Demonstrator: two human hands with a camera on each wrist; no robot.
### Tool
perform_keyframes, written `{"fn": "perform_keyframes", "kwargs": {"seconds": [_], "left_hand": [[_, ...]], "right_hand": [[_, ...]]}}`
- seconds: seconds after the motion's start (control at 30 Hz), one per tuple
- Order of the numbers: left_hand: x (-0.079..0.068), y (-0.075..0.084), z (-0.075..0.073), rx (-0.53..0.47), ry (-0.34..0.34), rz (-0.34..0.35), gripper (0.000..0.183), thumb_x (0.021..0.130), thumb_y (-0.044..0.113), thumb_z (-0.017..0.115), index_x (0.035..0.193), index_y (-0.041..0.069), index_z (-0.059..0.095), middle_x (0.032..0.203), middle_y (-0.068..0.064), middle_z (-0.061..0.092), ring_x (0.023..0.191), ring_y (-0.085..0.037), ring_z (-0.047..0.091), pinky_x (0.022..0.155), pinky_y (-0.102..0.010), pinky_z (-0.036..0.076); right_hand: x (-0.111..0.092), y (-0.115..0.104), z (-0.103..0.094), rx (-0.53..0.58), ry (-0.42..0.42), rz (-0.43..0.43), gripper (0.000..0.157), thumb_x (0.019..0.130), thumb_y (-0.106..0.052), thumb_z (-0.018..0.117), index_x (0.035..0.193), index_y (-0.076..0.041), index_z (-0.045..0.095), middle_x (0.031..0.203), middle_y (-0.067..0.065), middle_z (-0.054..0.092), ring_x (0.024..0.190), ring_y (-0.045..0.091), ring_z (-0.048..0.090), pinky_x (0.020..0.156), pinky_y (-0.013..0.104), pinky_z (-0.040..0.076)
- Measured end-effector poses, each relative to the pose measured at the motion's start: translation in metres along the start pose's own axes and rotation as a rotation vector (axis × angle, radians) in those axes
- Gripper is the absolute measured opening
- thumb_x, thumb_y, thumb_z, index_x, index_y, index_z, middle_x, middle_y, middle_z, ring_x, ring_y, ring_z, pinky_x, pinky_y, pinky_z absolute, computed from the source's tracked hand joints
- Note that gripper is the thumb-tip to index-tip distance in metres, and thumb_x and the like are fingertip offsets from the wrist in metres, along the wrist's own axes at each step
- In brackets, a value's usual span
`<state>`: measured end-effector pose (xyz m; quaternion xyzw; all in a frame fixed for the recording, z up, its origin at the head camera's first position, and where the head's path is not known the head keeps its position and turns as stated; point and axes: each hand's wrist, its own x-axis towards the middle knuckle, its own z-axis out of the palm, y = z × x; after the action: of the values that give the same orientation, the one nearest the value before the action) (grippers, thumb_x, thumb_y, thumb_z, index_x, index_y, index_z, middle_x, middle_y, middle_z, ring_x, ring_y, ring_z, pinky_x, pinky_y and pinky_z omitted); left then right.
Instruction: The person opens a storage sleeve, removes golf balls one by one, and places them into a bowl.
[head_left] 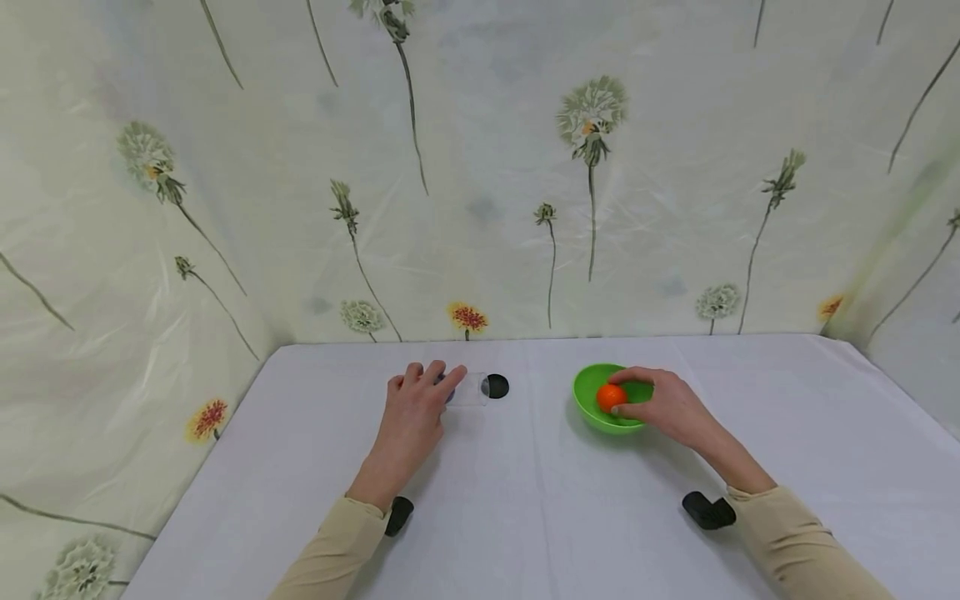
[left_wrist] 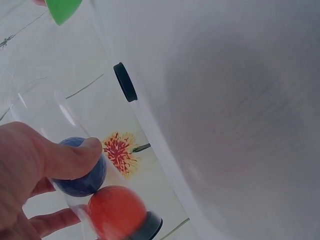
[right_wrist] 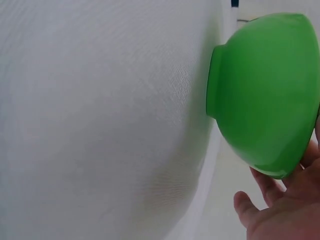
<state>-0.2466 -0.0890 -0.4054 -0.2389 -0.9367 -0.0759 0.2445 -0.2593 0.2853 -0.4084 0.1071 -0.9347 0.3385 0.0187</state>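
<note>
My left hand [head_left: 415,408] grips a clear tube [head_left: 472,389], its thumb across the side in the left wrist view. Inside the tube, a blue ball [left_wrist: 82,170] sits against an orange-red ball [left_wrist: 116,210] near the dark end. A black round lid [head_left: 498,386] lies just right of the tube. To the right stands a green bowl [head_left: 592,421]. Over its right rim reaches my right hand [head_left: 671,404], thumb and forefinger pinching an orange ball [head_left: 611,397] within the bowl. The bowl's wall [right_wrist: 270,95] hides those fingertips in the right wrist view.
A white cloth [head_left: 495,517] covers the table under everything. Behind it and at both sides hangs a flower-printed curtain [head_left: 487,167]. Small black devices [head_left: 708,510] sit at both wrists.
</note>
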Motion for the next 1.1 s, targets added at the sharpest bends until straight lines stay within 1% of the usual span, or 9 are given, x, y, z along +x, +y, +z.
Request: {"fn": "perform_keyframes", "kwargs": {"seconds": [0.2, 0.37, 0.47, 0.57, 0.7, 0.8, 0.93, 1.03, 1.1], "left_hand": [[0.000, 0.001, 0.000, 0.000, -0.011, 0.002, 0.057, 0.083, -0.004, 0.074, 0.132, 0.022, 0.058, 0.117, -0.004, 0.054, 0.104, -0.027, 0.047, 0.085, -0.049, 0.043], [0.000, 0.000, 0.001, 0.017, 0.000, 0.024, 0.057, 0.083, -0.004, 0.073, 0.131, 0.022, 0.058, 0.116, -0.003, 0.054, 0.102, -0.027, 0.047, 0.083, -0.048, 0.042], [-0.001, 0.000, 0.002, 0.019, 0.002, 0.034, 0.057, 0.084, -0.005, 0.071, 0.132, 0.022, 0.058, 0.117, -0.003, 0.054, 0.103, -0.026, 0.047, 0.083, -0.047, 0.041], [-0.001, 0.000, 0.003, 0.013, 0.005, 0.039, 0.057, 0.084, -0.004, 0.071, 0.133, 0.022, 0.058, 0.118, -0.004, 0.054, 0.105, -0.026, 0.046, 0.084, -0.046, 0.040], [-0.001, 0.000, 0.002, 0.011, 0.017, 0.048, 0.057, 0.084, -0.004, 0.071, 0.133, 0.022, 0.058, 0.120, -0.004, 0.054, 0.106, -0.026, 0.045, 0.085, -0.045, 0.038], [-0.001, 0.000, 0.002, 0.020, 0.018, 0.054, 0.057, 0.084, -0.003, 0.072, 0.134, 0.022, 0.057, 0.121, -0.004, 0.054, 0.107, -0.026, 0.044, 0.086, -0.045, 0.038], [0.000, 0.001, 0.000, 0.027, 0.011, 0.055, 0.058, 0.084, -0.002, 0.072, 0.134, 0.023, 0.057, 0.124, -0.004, 0.054, 0.108, -0.026, 0.044, 0.087, -0.045, 0.038], [0.001, 0.002, 0.000, 0.021, 0.007, 0.053, 0.059, 0.084, -0.002, 0.073, 0.135, 0.023, 0.057, 0.126, -0.005, 0.054, 0.110, -0.026, 0.044, 0.088, -0.045, 0.038], [0.001, 0.002, -0.001, 0.022, 0.008, 0.051, 0.059, 0.084, -0.001, 0.073, 0.135, 0.022, 0.057, 0.126, -0.005, 0.054, 0.110, -0.027, 0.044, 0.088, -0.046, 0.037]], "right_hand": [[-0.003, -0.004, -0.002, 0.012, 0.037, 0.001, 0.042, 0.086, -0.026, 0.076, 0.123, -0.010, 0.067, 0.135, 0.019, 0.055, 0.131, 0.045, 0.038, 0.102, 0.063, 0.029], [-0.003, -0.017, -0.003, 0.074, 0.153, -0.013, 0.034, 0.090, -0.021, 0.072, 0.122, -0.014, 0.066, 0.130, 0.012, 0.059, 0.131, 0.039, 0.039, 0.101, 0.060, 0.031], [-0.001, -0.027, -0.001, 0.156, 0.197, -0.047, 0.032, 0.091, -0.020, 0.071, 0.122, -0.015, 0.065, 0.127, 0.009, 0.061, 0.131, 0.035, 0.042, 0.104, 0.058, 0.032], [0.001, -0.038, 0.002, 0.248, 0.198, -0.084, 0.033, 0.092, -0.021, 0.071, 0.123, -0.013, 0.065, 0.126, 0.009, 0.062, 0.130, 0.031, 0.046, 0.107, 0.056, 0.030], [0.001, -0.055, 0.006, 0.367, 0.180, -0.105, 0.036, 0.092, -0.021, 0.071, 0.125, -0.010, 0.064, 0.127, 0.009, 0.062, 0.127, 0.028, 0.049, 0.108, 0.049, 0.033], [0.002, -0.067, 0.010, 0.434, 0.160, -0.106, 0.038, 0.092, -0.022, 0.072, 0.126, -0.007, 0.063, 0.129, 0.011, 0.060, 0.126, 0.028, 0.051, 0.107, 0.038, 0.037], [0.005, -0.079, 0.018, 0.479, 0.134, -0.101, 0.040, 0.091, -0.022, 0.073, 0.126, -0.006, 0.063, 0.128, 0.010, 0.060, 0.122, 0.025, 0.054, 0.099, 0.024, 0.043], [0.008, -0.084, 0.025, 0.498, 0.126, -0.119, 0.039, 0.090, -0.019, 0.073, 0.125, -0.006, 0.064, 0.125, 0.009, 0.061, 0.117, 0.023, 0.057, 0.099, 0.028, 0.044], [0.010, -0.088, 0.029, 0.499, 0.117, -0.137, 0.037, 0.090, -0.018, 0.074, 0.124, -0.005, 0.064, 0.124, 0.009, 0.062, 0.115, 0.023, 0.058, 0.101, 0.034, 0.044]]}}
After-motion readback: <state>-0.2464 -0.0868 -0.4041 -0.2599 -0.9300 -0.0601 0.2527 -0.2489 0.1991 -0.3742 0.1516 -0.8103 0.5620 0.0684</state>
